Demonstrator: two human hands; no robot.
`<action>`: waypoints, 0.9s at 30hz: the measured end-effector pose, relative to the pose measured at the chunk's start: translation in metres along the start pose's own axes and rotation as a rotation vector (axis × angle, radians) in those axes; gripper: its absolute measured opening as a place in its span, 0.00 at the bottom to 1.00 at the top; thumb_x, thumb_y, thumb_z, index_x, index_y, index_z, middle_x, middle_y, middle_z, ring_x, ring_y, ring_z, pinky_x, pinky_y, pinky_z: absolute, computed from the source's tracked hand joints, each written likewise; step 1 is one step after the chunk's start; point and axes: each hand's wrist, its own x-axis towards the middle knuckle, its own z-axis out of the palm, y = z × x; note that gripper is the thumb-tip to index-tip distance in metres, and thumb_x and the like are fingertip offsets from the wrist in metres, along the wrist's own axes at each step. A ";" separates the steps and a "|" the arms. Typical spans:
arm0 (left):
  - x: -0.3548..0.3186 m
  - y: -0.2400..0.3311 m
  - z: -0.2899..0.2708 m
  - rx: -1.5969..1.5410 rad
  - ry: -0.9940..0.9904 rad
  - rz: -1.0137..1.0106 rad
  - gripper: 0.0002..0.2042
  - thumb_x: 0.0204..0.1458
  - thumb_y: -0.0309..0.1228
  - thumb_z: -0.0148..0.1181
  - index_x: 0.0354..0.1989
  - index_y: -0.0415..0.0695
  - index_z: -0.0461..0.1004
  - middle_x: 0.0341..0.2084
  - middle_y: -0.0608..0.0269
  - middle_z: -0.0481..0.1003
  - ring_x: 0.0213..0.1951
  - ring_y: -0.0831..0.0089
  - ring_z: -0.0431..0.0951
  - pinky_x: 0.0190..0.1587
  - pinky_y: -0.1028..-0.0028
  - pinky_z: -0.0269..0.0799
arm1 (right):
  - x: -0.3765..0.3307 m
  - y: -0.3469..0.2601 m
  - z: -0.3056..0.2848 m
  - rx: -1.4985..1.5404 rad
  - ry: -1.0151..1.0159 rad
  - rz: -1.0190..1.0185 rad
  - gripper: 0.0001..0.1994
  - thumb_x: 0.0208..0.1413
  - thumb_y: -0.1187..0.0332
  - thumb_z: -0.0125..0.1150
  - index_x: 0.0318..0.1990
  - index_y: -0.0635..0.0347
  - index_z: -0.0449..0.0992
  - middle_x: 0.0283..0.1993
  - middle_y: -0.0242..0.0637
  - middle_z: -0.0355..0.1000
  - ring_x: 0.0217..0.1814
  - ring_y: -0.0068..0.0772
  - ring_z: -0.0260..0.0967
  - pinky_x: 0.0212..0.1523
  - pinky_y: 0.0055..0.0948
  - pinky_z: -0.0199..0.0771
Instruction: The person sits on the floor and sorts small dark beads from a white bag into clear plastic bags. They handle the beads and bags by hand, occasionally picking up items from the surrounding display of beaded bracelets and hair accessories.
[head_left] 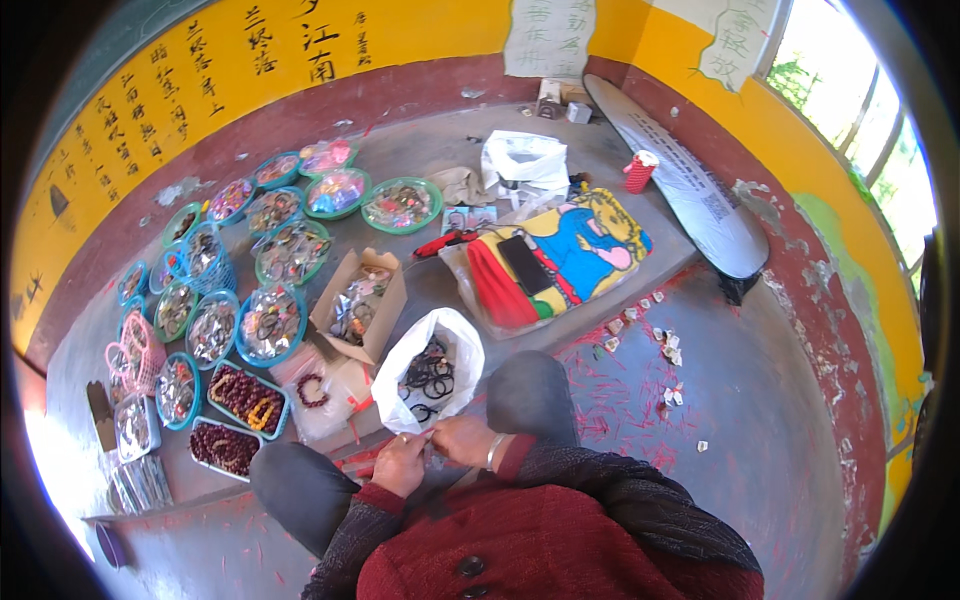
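Observation:
My left hand [400, 466] and my right hand [464, 440], which wears a bracelet at the wrist, come together in front of me with fingers pinched. What they hold between them is too small to make out. Just beyond the fingertips stands an opened white plastic bag [462, 345], its near edge close to or touching my hands. Inside the bag lie several black cord loops [430, 372]. Left of it, a dark red bead bracelet [312, 390] rests on a clear plastic bag [338, 412].
Baskets of small packaged items [272, 322] crowd the left, with trays of dark beads [226, 447] nearer me. A cardboard box [385, 335] stands behind the bag. Farther right lie a black phone [524, 263] on a colourful cloth [590, 255], a red cup [640, 175] and an ironing board [700, 200].

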 end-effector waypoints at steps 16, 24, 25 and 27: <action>0.003 -0.026 0.002 -1.024 -0.055 -0.694 0.10 0.51 0.25 0.55 0.39 0.32 0.73 0.30 0.58 0.75 0.27 0.76 0.76 0.29 0.79 0.73 | 0.006 0.007 -0.002 1.030 0.098 0.469 0.11 0.48 0.64 0.60 0.35 0.61 0.77 0.24 0.31 0.73 0.22 0.19 0.67 0.23 0.19 0.66; 0.005 -0.015 0.000 -1.139 -0.056 -0.562 0.11 0.54 0.22 0.49 0.44 0.30 0.70 0.37 0.53 0.74 0.37 0.68 0.77 0.41 0.75 0.75 | 0.006 0.018 -0.022 1.198 -0.254 0.465 0.13 0.49 0.63 0.60 0.41 0.59 0.76 0.22 0.29 0.71 0.15 0.18 0.65 0.15 0.15 0.59; 0.005 -0.011 -0.004 -1.129 -0.060 -0.560 0.12 0.54 0.22 0.49 0.45 0.30 0.70 0.37 0.53 0.74 0.37 0.68 0.77 0.42 0.74 0.74 | 0.006 0.016 -0.025 1.239 -0.266 0.457 0.14 0.50 0.63 0.60 0.42 0.60 0.76 0.22 0.28 0.71 0.14 0.18 0.66 0.14 0.14 0.59; 0.006 -0.007 -0.007 -1.128 -0.071 -0.532 0.12 0.54 0.22 0.49 0.45 0.31 0.70 0.37 0.54 0.74 0.37 0.70 0.76 0.42 0.75 0.74 | 0.005 0.020 -0.021 1.263 -0.284 0.463 0.14 0.50 0.63 0.60 0.43 0.60 0.76 0.22 0.29 0.71 0.14 0.19 0.66 0.14 0.14 0.59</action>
